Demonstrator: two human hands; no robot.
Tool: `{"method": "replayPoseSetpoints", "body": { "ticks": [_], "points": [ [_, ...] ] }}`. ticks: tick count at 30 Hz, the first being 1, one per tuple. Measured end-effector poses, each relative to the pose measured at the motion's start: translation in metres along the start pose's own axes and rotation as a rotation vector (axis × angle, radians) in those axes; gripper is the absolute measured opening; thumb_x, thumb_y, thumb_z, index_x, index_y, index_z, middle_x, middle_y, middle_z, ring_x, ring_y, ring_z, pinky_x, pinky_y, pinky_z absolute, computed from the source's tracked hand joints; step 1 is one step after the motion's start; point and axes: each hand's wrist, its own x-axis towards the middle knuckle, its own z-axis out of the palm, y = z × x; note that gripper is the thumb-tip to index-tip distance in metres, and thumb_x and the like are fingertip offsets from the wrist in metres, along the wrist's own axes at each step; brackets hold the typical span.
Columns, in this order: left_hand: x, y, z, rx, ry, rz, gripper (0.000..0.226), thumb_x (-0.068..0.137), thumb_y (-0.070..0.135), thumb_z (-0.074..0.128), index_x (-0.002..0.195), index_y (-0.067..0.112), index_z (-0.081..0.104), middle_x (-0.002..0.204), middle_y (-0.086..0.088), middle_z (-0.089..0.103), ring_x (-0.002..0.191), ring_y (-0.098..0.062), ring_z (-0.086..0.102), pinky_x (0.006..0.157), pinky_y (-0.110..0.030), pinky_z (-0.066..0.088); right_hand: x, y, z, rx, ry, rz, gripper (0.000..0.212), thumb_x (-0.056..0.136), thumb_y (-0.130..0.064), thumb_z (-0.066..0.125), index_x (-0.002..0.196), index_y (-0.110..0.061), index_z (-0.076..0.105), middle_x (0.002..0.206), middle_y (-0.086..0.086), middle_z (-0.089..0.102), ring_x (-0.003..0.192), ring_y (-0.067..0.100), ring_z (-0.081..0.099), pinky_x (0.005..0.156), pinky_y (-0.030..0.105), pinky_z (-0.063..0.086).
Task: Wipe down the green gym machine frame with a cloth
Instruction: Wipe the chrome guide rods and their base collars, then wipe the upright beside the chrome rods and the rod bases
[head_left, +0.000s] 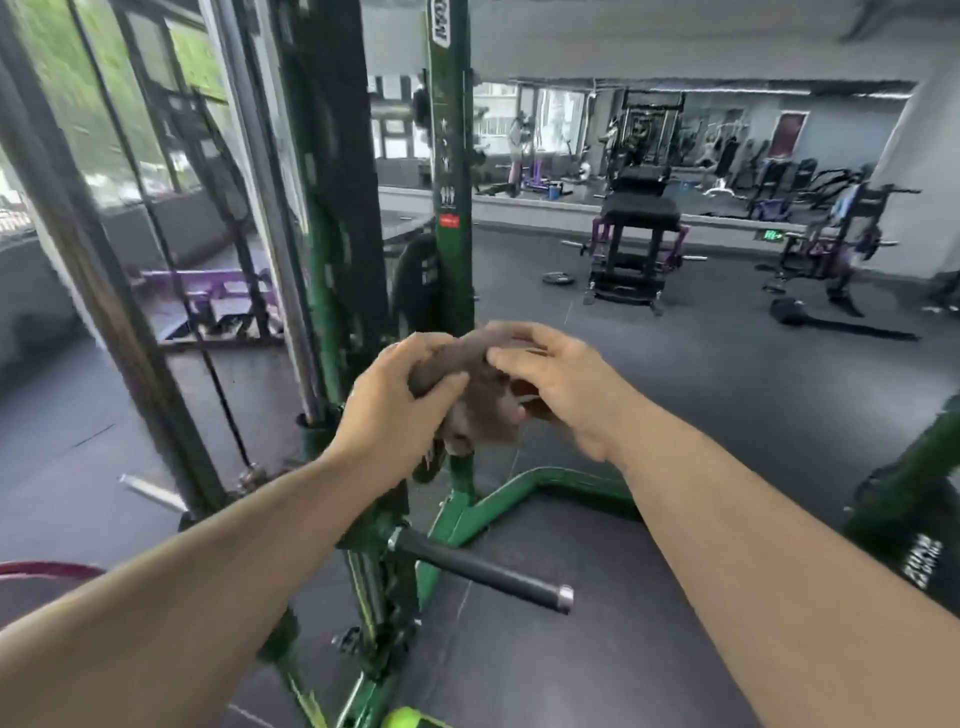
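Both hands meet at chest height on one crumpled brown fabric cloth (478, 395), bunched between them in front of the machine. The left hand (395, 410) has its fingers and thumb curled round the cloth's left end; the right hand (561, 384) pinches the upper right edge with bent fingers, so the cloth is held by both and touches no metal.

The dark green painted steel upright post (451, 208) of the gym machine frame stands directly beyond the cloth, its long axis vertical, running from above the view down behind the hands to the green base rail (498, 499) on the floor. The post lies straight ahead of the grip, and the left hand appears slightly nearer its line. A black rubber-gripped handle bar (488, 569) juts out below, toward the person. Judging by this, wiping calls for pushing the cloth forward onto the post, then stroking along its length.
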Motion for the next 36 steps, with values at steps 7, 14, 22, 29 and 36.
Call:
{"method": "replayPoseSetpoints", "body": {
  "ticks": [7,14,22,29,36],
  "points": [
    [0.040,0.023,0.113,-0.185,-0.118,-0.058,0.021,0.081,0.018,0.079,0.094,0.030,0.067,0.089,0.005,0.071,0.079,-0.005,0.066,0.070,-0.019,0.055,0.006,0.046,-0.118,-0.034,0.054,0.097,0.052,0.087,-0.003,0.070,0.130,-0.030,0.059,0.103,-0.006,0.062,0.068,0.013,0.051,0.054,0.020,0.041],
    [0.128,0.027,0.225,-0.406,-0.444,-0.227,0.022,0.091,0.022,0.069,0.111,0.013,0.071,0.102,-0.005,0.074,0.086,-0.003,0.069,0.071,-0.018,0.053,0.074,0.066,-0.215,-0.250,0.196,0.194,0.016,0.093,-0.016,0.064,0.099,-0.001,0.063,0.087,0.008,0.067,0.072,0.017,0.053,0.066,0.027,0.039],
    [0.234,0.061,0.327,-0.430,-0.605,-0.359,0.018,0.091,0.001,0.060,0.103,0.012,0.067,0.082,-0.011,0.067,0.060,-0.021,0.056,0.048,-0.023,0.044,0.155,0.079,-0.332,-0.157,0.369,0.296,0.012,0.092,-0.022,0.064,0.100,-0.013,0.068,0.094,0.009,0.072,0.076,0.020,0.056,0.070,0.031,0.040],
    [0.309,0.063,0.377,-0.266,-0.529,-0.254,0.016,0.092,0.018,0.068,0.104,0.028,0.067,0.093,0.005,0.076,0.086,-0.018,0.072,0.079,-0.038,0.058,0.232,0.082,-0.392,-0.046,0.304,0.284,0.013,0.096,-0.011,0.059,0.102,-0.016,0.069,0.091,0.003,0.076,0.079,0.022,0.071,0.069,0.033,0.053],
    [0.395,0.034,0.411,-0.199,-0.387,-0.277,0.014,0.092,0.020,0.069,0.101,0.031,0.065,0.094,0.013,0.074,0.084,-0.003,0.070,0.069,-0.017,0.050,0.355,0.089,-0.429,-0.174,0.110,0.250,0.010,0.097,-0.013,0.058,0.097,-0.017,0.068,0.088,-0.001,0.073,0.077,0.016,0.066,0.070,0.030,0.048]
  ]
}}
